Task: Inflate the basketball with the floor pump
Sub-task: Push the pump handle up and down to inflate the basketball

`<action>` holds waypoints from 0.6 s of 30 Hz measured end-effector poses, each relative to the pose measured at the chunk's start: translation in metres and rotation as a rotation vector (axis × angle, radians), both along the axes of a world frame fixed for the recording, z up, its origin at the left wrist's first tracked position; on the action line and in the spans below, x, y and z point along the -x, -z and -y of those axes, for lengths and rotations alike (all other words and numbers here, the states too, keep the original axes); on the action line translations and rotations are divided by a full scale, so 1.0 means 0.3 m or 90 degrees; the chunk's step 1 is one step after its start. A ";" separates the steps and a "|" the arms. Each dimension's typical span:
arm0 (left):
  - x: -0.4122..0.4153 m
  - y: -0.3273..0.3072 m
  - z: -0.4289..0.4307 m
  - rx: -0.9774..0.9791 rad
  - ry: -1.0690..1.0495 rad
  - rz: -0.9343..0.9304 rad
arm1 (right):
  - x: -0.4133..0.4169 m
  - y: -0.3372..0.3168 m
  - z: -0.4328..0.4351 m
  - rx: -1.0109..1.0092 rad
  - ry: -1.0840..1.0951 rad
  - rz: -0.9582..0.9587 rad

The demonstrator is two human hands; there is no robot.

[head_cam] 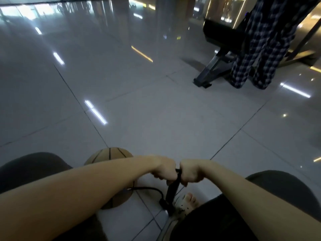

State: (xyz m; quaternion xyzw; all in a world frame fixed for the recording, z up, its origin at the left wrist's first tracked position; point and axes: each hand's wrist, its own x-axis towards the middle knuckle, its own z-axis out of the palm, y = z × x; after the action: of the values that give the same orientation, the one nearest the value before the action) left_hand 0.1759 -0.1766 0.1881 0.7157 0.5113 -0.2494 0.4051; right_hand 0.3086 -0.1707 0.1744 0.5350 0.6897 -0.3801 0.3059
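You are gripping the pump (172, 192) handle with both fists — your left hand (164, 171) is curling tight around the left half of the bar, your right hand (190, 173) is curling tight around the right half, and the knuckles are nearly meeting over the shaft; only a dark sliver of handle is showing between them. The black barrel is slanting down from your fists toward 6 o'clock, its base sitting on the floor (156, 110) beside your foot (188, 202), which is showing bare toes at the barrel's 3 o'clock. The ball (109, 155) is resting on the tiles at 9 o'clock of the pump, and your left forearm is crossing in front of it, hiding its middle; the hose (147, 188) is arching from the pump's foot over to the ball's right side. Far off at 1 o'clock, checked trousers (260, 49) are standing next to a black machine (218, 37); whether they are touching it you cannot tell.
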 end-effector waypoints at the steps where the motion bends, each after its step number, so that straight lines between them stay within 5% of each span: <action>1: 0.000 -0.026 0.010 -0.004 0.002 -0.010 | 0.006 -0.033 0.003 0.011 -0.004 0.018; 5: 0.058 -0.214 -0.044 0.008 -0.021 -0.027 | 0.071 -0.252 -0.067 0.033 -0.026 0.043; 11: 0.134 -0.537 -0.223 0.016 -0.071 0.048 | 0.075 -0.601 -0.214 0.004 0.048 -0.073; 18: 0.054 -0.174 -0.235 0.095 -0.078 0.006 | 0.014 -0.237 -0.209 0.022 0.064 -0.054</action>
State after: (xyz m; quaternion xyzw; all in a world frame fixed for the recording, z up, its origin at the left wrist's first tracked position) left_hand 0.1596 -0.1061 0.2402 0.6520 0.5322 -0.2580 0.4745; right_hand 0.3046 -0.1078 0.2456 0.5470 0.6675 -0.4294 0.2660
